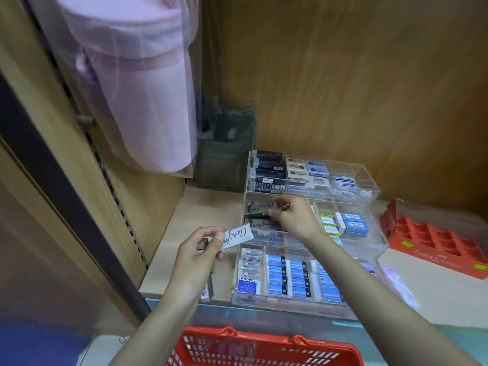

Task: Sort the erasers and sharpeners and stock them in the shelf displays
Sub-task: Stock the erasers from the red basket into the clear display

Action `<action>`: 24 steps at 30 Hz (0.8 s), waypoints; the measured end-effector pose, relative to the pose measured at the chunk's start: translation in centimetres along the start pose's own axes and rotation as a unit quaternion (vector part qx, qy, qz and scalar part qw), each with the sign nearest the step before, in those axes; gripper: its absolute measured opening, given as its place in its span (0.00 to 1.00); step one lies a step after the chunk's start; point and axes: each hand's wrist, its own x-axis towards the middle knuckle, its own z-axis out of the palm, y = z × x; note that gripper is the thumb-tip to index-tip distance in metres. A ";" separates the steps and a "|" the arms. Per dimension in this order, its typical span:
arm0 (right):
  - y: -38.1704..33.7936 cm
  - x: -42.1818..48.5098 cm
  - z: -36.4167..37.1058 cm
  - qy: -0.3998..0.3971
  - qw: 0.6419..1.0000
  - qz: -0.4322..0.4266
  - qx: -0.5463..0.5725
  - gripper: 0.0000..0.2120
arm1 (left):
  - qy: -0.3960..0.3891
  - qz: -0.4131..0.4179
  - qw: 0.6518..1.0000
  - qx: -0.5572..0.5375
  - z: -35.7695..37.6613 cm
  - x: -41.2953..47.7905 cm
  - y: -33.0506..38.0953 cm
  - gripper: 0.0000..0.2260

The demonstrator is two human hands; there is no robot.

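A clear acrylic tiered display (pixel 369 191) stands on the shelf, its rows holding boxed erasers. My left hand (pixel 196 260) grips a stack of flat eraser boxes; the top one (pixel 235 237) is white with script lettering. My right hand (pixel 293 217) reaches into the middle tier's left compartment and pinches a dark eraser box (pixel 260 208) with the same script, above another like it (pixel 261 224). Blue eraser boxes (pixel 299 280) fill the front tier.
A red plastic basket (pixel 264 344) sits below the shelf's front edge. At the right lies a red cardboard tray (pixel 433 233) with square cells. A pink bagged item (pixel 137 83) hangs at the upper left. A dark acrylic holder (pixel 224 157) stands behind the display.
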 end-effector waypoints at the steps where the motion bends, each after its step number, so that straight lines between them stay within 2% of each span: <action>1: -0.1 0.0 -0.1 -0.006 0.999 -0.003 -0.044 0.17 | -0.004 -0.005 1.000 0.002 0.0 0.0 0.0 0.05; 3: -0.4 -0.2 -0.2 -0.015 0.995 -0.012 -0.095 0.16 | -0.013 -0.010 1.000 0.002 0.0 -0.2 0.0 0.06; 9: -0.3 -0.5 -0.5 -0.051 0.986 -0.048 -0.153 0.14 | -0.033 -0.032 0.999 0.004 -0.5 -0.6 0.5 0.10; 11: -0.7 -1.1 -0.6 -0.038 0.981 -0.078 -0.171 0.15 | -0.038 -0.039 0.999 -0.004 -0.6 -0.7 0.6 0.11; 13: -1.4 -2.6 -0.5 -0.009 0.982 -0.142 -0.125 0.16 | -0.040 -0.040 0.998 -0.008 -0.6 -0.7 0.8 0.11; 14: -1.9 -3.7 -0.4 -0.020 0.982 -0.173 -0.071 0.17 | -0.040 -0.039 0.998 -0.010 -0.6 -0.7 0.8 0.11; 16: -2.7 -6.0 -0.2 -0.105 0.969 -0.222 0.017 0.20 | -0.040 -0.031 0.999 -0.008 -0.6 -0.6 0.8 0.11; 18: -2.5 -7.3 0.4 -0.138 0.952 -0.274 -0.023 0.23 | -0.039 -0.024 0.999 -0.008 -0.5 -0.6 0.7 0.10; 20: -1.8 -7.4 0.9 -0.104 0.947 -0.300 -0.050 0.20 | -0.038 -0.022 0.999 -0.021 -0.2 -0.6 0.6 0.08; 24: -1.3 -6.5 1.0 -0.005 0.957 -0.287 -0.047 0.16 | -0.027 -0.020 0.999 -0.043 0.4 -0.5 0.3 0.07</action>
